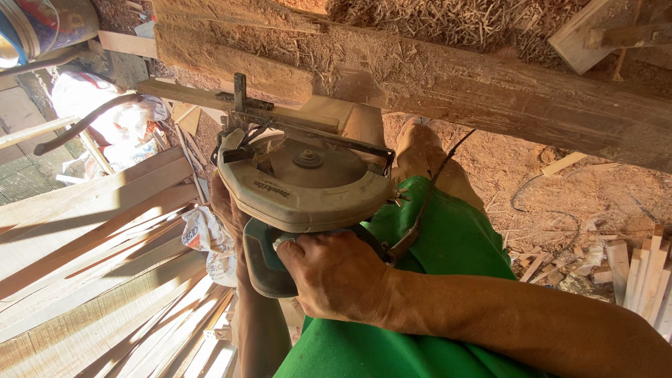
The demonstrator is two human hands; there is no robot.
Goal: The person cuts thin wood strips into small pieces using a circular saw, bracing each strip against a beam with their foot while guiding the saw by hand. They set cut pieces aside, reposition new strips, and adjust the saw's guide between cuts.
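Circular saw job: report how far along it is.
Done: sawdust and offcuts cover the ground. In hand: the right hand grips the grey round-guarded circular saw; the left hand steadies it on a pale wooden strip. Left: long pale wooden slats stacked alongside.

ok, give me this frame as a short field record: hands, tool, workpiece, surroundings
view: head camera, looking down at the hands
right hand: closed around the rear handle of the circular saw
left hand: at the far side of the saw, mostly hidden behind it; grip cannot be judged
tool: grey blade guard, teal handle, power cord trailing over the green clothing
workpiece: pale wooden strip under the saw's base
surroundings: rough log, stacked wooden slats, sawdust floor with offcuts
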